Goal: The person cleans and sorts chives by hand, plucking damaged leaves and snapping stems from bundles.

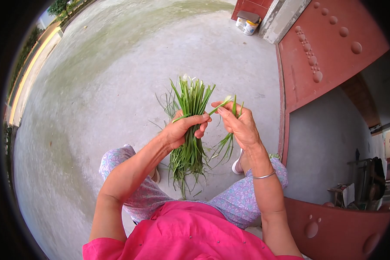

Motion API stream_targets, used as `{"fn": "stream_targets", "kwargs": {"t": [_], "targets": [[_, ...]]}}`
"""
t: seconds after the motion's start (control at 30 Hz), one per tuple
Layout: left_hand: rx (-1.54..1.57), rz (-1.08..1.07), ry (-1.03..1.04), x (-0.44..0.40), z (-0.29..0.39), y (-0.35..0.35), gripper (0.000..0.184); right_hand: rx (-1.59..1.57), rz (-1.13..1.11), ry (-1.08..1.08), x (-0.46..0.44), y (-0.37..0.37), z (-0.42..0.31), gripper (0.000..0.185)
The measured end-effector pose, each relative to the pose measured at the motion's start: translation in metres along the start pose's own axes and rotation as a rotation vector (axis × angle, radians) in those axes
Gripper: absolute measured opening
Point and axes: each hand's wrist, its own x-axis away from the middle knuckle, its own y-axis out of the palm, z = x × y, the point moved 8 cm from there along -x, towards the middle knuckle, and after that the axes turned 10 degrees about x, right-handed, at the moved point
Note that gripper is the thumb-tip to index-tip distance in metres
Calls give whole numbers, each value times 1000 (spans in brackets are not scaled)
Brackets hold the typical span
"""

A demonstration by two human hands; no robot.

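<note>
My left hand (pixel 180 129) is closed around a thick bunch of garlic chives (pixel 190 149), holding it upright in front of me. Their cut, pale ends point up and away, and the long green leaves hang down toward the floor. Just to the right, my right hand (pixel 239 124) pinches a few loose chive stalks (pixel 224 145) between thumb and fingers. One pale-tipped stalk (pixel 223 104) reaches from my right fingers across to my left fingertips. The inner side of the left grip is hidden by the bunch.
Thin leaf scraps (pixel 168 103) lie on the concrete floor (pixel 95 95) beyond the bunch. My knees and shoes are on both sides. A red door (pixel 329 52) stands at the right beside a doorway, and a bucket (pixel 248 27) sits by the wall at the back.
</note>
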Motion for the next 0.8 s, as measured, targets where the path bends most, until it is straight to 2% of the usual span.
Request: {"fn": "stream_targets", "kwargs": {"t": [0.27,0.43,0.53,0.73,0.8], "targets": [[-42,8,-45,1,-5,3,19,-192,76,-7,-4,3,10,37],[-32,3,-44,-1,-6,3,15,-307,373,-149,-5,-56,-6,34],[-24,4,-38,-1,-4,-3,13,-348,519,-141,0,-99,-8,27],[-63,9,9,-3,7,-7,14,-848,719,-201,15,-170,1,28],[-25,55,26,-2,12,-10,14,-886,690,-287,19,-194,8,29]]}}
